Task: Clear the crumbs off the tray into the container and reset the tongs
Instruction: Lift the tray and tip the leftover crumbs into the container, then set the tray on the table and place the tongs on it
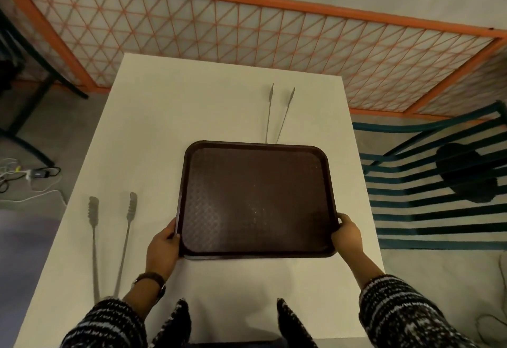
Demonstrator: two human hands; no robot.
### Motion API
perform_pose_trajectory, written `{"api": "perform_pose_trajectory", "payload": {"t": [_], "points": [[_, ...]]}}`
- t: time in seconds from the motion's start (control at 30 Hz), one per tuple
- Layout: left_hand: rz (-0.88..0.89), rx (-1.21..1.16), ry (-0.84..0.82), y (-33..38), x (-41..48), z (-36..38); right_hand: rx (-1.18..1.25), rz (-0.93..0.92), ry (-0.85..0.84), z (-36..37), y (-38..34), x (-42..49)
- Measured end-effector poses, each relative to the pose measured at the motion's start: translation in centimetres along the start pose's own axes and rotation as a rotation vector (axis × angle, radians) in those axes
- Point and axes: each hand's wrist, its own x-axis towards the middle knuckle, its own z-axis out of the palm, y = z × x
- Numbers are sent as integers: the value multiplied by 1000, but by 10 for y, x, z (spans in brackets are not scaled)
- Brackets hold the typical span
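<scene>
A dark brown tray (258, 199) is over the middle of the white table (170, 117). My left hand (163, 246) grips its near left edge and my right hand (347, 233) grips its near right edge. A few pale crumbs show near the tray's centre. One pair of metal tongs (112, 243) lies on the table to the left of the tray, tips pointing away from me. A second, thinner pair of tongs (278, 113) lies beyond the tray's far edge, its hinge end hidden behind the rim. No container is in view.
An orange-framed mesh panel (247, 32) stands past the table's far end. A teal slatted chair (439, 191) is close on the right. A dark chair frame (33, 78) and cables with a charger (33, 174) lie on the floor at the left.
</scene>
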Motion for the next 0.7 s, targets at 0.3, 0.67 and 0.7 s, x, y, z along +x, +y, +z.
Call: {"api": "perform_pose_trajectory", "payload": {"t": [0.3, 0.67, 0.7], "points": [[9, 7, -20, 4, 12, -5, -62, 59, -81, -4, -13, 13], [8, -27, -31, 1, 22, -13, -136, 86, -111, -1, -24, 10], [3, -14, -32, 0, 22, -13, -135, 96, -117, -1, -24, 10]]}}
